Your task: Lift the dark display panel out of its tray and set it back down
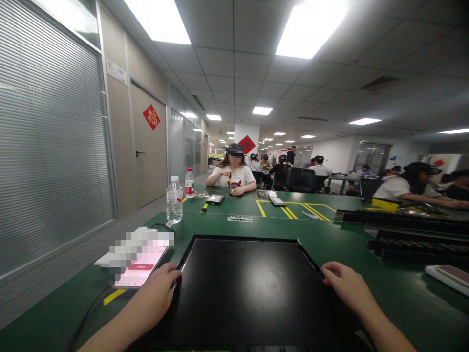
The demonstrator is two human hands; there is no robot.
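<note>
Black panel (249, 288) lay flat between your left hand (161, 288) and right hand (344, 286), each curled around an edge, and a careless lift could have knocked the phone (141, 271) just beside your left.

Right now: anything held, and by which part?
Left hand at the left edge of the black panel, right hand at its right edge. It lies flat on the table; grip or mere touch cannot be told.

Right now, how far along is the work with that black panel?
Done: the panel lies flat on the table. In hand: left hand and right hand rest on its side edges. Left: likely most of it; neither hand holds a tool.
</note>
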